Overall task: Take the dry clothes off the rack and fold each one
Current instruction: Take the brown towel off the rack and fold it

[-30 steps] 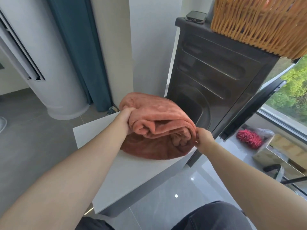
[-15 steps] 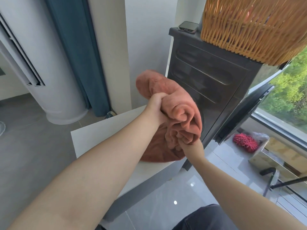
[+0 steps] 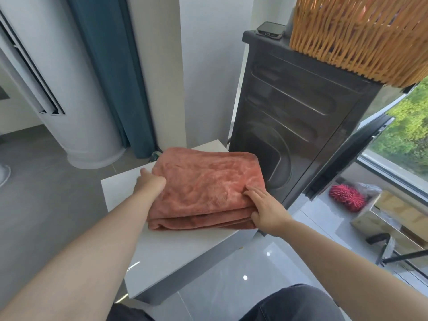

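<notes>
The rust-coloured towel (image 3: pixel 206 188) lies folded into a thick, roughly square stack of several layers on the white table (image 3: pixel 176 251), its layered edges facing the person. It lies between the two hands. The right hand (image 3: pixel 266 209) is at its near right corner, fingers laid fairly straight and flat on the top layer and the thumb against the side of the stack, pressing rather than clutching. The left hand (image 3: pixel 150 184) is at the towel's left edge with its fingers out of sight beneath the fabric, so I cannot tell whether it grips that edge or is only slid under it. Judging from how it lies, this piece is essentially folded, and what seems left for it is a last squaring or smoothing and letting go. No other folded pieces show on the table, and no rack is in view, so how many clothes remain to be taken down cannot be judged. Just beyond the right hand stands a dark washing machine (image 3: pixel 301 126), touching or nearly touching the towel's far right corner. A wicker basket (image 3: pixel 356 35) and a phone (image 3: pixel 269 30) sit on top of it, and I cannot make out what the basket holds.
</notes>
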The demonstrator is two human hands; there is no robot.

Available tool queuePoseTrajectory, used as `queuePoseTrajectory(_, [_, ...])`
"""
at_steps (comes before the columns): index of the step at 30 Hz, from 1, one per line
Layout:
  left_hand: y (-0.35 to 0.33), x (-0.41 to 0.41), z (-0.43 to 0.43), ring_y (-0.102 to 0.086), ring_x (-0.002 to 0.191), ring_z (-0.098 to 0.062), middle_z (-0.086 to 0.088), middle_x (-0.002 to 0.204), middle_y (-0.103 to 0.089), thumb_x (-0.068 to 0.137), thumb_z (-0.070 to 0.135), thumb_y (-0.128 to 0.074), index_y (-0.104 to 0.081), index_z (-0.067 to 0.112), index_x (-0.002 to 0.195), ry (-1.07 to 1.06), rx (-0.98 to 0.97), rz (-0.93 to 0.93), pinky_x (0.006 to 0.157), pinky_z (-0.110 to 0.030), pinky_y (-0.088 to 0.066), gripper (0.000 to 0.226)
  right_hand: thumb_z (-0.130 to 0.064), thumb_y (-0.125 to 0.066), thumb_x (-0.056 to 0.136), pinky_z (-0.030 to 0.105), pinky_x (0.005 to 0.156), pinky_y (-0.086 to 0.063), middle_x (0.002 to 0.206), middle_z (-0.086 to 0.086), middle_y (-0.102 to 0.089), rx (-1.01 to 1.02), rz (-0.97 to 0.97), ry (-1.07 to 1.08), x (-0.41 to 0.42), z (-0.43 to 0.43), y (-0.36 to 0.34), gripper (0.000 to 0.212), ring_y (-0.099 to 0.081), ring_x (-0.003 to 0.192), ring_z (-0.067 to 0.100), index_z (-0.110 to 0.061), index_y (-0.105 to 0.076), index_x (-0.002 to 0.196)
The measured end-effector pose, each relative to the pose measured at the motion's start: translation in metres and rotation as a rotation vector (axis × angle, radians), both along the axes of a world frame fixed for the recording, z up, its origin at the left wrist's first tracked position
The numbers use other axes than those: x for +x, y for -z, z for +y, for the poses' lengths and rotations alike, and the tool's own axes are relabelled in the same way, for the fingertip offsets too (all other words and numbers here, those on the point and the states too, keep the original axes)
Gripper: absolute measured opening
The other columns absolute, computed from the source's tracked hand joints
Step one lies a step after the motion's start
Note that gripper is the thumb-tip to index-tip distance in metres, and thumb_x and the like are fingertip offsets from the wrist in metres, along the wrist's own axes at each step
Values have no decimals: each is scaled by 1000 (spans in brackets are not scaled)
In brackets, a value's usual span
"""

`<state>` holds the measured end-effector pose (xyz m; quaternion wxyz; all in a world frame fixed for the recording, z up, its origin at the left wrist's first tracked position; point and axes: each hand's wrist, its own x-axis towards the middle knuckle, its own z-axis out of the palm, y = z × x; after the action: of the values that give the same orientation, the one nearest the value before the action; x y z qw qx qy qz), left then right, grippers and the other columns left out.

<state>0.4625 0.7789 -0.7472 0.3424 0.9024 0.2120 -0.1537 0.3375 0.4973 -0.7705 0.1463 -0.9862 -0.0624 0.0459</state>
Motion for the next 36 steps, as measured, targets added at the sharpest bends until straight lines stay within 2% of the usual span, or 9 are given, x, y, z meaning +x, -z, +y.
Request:
queuePoseTrajectory(4, [4,3,-31,-28,136,-31,-9,150,-31,87,20,-47,-25,18,146,383,321,-508,111,-45,-29,63,-29,-30,78,32,75,-48,91,2,-66,161,-203,200,21,5,-16,45,-58,84,21,-10,-65,98])
queuePoseTrajectory(7, [10,6,-65,-10,145,-27,-1,158,-15,97,35,-29,-18,27,150,670,378,-450,116,-50,-13,54,-31,-34,89,30,56,-35,59,-3,-49,206,-312,309,41,18,-22,33,-46,56,15,-13,-48,65])
queuePoseTrajectory(10, [32,5,-78,4,146,-23,6,160,-1,99,48,-15,-5,36,150,796,424,-304,116,-56,-2,54,-28,-36,97,38,85,-44,103,4,-61,59,-288,311,64,24,-10,28,-53,96,19,-14,-60,96])
queuePoseTrajectory(13, [61,-3,-69,9,146,-21,7,159,7,97,52,-12,4,38,149,801,437,-250,115,-57,0,56,-49,-23,98,52,116,-7,159,4,-9,-110,125,307,71,27,21,55,-8,145,27,-32,-16,150])
queuePoseTrajectory(16, [79,-10,-66,8,146,-20,5,160,7,97,53,-13,7,38,149,758,465,-322,115,-56,-1,58,-54,-17,97,54,117,-1,160,3,3,-148,120,296,65,33,44,59,3,147,26,-36,0,151])
queuePoseTrajectory(23, [86,-8,-70,6,146,-21,4,160,3,97,51,-16,3,37,150,746,486,-362,115,-56,-3,58,-26,-29,102,37,118,-20,159,-4,-12,19,59,200,67,4,31,51,-11,146,20,-34,-17,150])
queuePoseTrajectory(25, [87,-4,-68,6,146,-20,5,160,4,97,51,-15,4,38,149,771,472,-341,115,-55,-2,57,-13,-44,95,35,112,-32,159,-4,-12,-183,93,78,67,-25,20,68,-20,143,21,-30,-11,152])
queuePoseTrajectory(29, [88,5,-63,7,146,-19,6,159,6,97,51,-14,6,39,149,833,447,-325,116,-55,-1,57,-32,-81,71,43,114,-26,160,8,-5,-623,99,-163,51,-70,22,125,-21,144,28,-23,16,149])
queuePoseTrajectory(36, [85,13,-54,10,146,-16,7,159,10,99,50,-15,8,39,148,947,429,-328,117,-53,1,56,-42,-88,54,48,111,-24,154,12,-27,-487,-159,-409,39,-60,40,119,-34,138,31,-19,-22,150])
